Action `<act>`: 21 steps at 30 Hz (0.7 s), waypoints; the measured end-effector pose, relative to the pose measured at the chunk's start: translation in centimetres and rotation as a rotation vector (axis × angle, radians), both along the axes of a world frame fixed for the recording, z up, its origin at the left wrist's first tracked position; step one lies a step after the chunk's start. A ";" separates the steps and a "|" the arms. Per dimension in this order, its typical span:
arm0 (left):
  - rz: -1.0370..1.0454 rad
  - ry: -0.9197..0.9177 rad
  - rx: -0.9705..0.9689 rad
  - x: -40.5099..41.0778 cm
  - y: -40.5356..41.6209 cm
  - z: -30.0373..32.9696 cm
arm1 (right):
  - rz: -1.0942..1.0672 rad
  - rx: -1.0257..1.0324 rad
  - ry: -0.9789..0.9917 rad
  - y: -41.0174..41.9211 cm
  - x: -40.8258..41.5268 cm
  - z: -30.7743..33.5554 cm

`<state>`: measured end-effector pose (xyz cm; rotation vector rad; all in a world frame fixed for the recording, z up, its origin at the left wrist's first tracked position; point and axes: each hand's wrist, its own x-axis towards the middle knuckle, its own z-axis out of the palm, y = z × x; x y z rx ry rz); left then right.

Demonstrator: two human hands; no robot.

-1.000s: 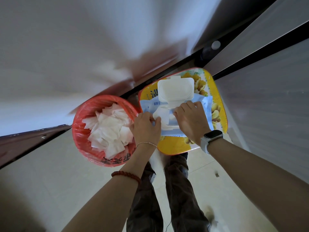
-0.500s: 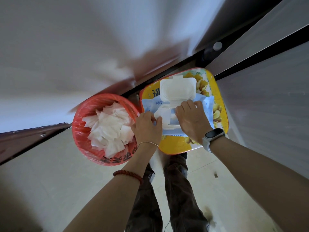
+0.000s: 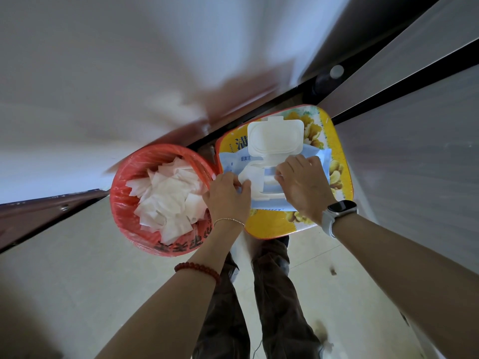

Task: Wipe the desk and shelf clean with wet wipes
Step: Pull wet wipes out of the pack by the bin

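Observation:
A blue pack of wet wipes [image 3: 233,161] lies on a yellow flowered stool [image 3: 339,161], its white flip lid [image 3: 275,138] standing open. A white wet wipe [image 3: 250,174] sticks out of the pack's opening. My left hand [image 3: 228,196] pinches that wipe at its left edge. My right hand [image 3: 303,185], with a watch on the wrist, presses down on the pack to the right of the opening. The white desk top [image 3: 129,86] fills the upper left of the view.
A red bin [image 3: 124,203] lined with a red bag stands left of the stool, holding several used white wipes [image 3: 168,198]. Grey cabinet fronts [image 3: 414,151] rise on the right. My legs [image 3: 259,294] stand on the pale tiled floor below the stool.
My left hand has drawn the wipe further out of the pack and to the left. My right hand stays pressed on the pack.

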<state>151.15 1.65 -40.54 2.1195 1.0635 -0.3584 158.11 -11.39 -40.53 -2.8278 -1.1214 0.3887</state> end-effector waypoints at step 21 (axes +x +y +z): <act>-0.063 0.043 0.096 0.8 -0.5 0.1 | -0.810 0.618 0.824 -1.9 2.6 5.2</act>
